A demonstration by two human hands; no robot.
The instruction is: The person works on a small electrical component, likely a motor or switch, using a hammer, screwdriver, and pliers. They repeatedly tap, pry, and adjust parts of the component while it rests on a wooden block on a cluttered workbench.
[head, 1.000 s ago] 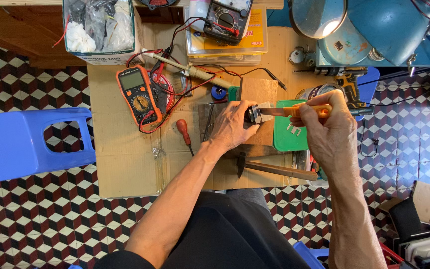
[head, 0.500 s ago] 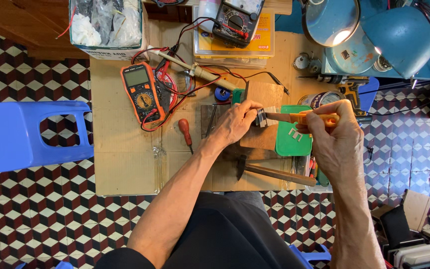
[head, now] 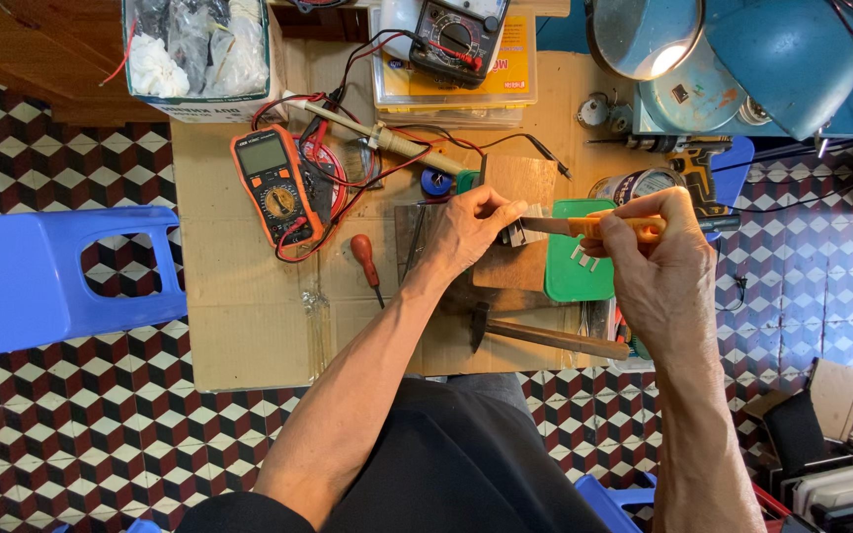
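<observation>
My left hand [head: 471, 229] pinches a small grey metal part [head: 515, 233] above a wooden block [head: 515, 212]. My right hand [head: 659, 262] grips an orange-handled utility knife [head: 594, 226], its blade tip touching the small part. Both hands hover over a cardboard sheet [head: 249, 306] laid as a work surface. A green plastic lid [head: 577, 266] with small pale pieces on it lies just under the knife.
An orange multimeter [head: 276, 190] with red leads, a red-handled screwdriver [head: 365, 259] and a hammer [head: 545, 336] lie on the cardboard. A second meter [head: 451, 35], a box of bags [head: 199, 49], a lit lamp [head: 644, 35] and a blue stool [head: 51, 276] surround it.
The view shifted slightly; both hands stay together on the small part, with the knife blade remaining against it and the left fingers adjusting their pinch.
</observation>
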